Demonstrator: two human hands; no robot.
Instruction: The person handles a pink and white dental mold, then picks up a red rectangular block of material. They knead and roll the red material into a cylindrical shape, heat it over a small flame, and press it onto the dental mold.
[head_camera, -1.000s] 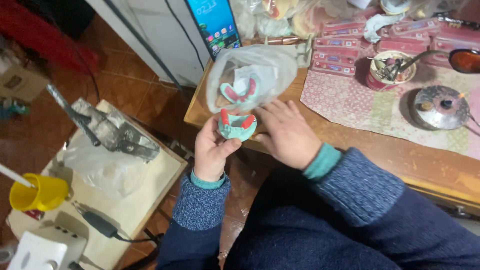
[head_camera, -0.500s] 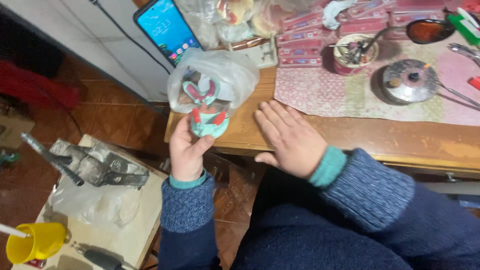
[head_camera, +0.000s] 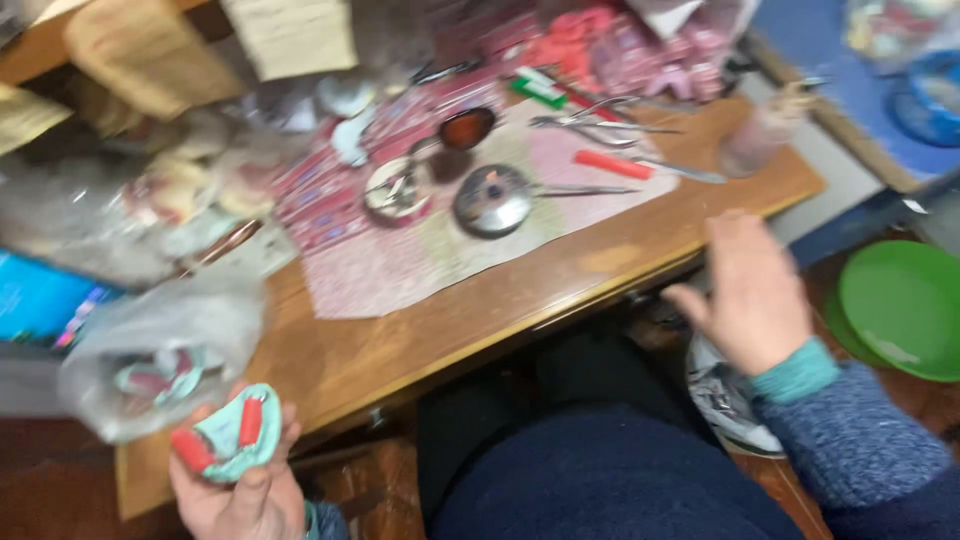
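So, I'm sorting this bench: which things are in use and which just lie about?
In use:
- left hand, holding the teal and red mould
- clear bag of similar pieces beside it

Lying about:
- metal lid
- scissors
- red tool
- green plate
- right hand, open and empty

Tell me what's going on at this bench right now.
A person sits at a cluttered wooden table. The left hand holds a teal dental mould with red wax blocks, beside a clear plastic bag with similar pieces inside. The right hand is open and empty, raised past the table's edge. Pliers, a red-handled tool and a small metal dish lie on a patterned mat.
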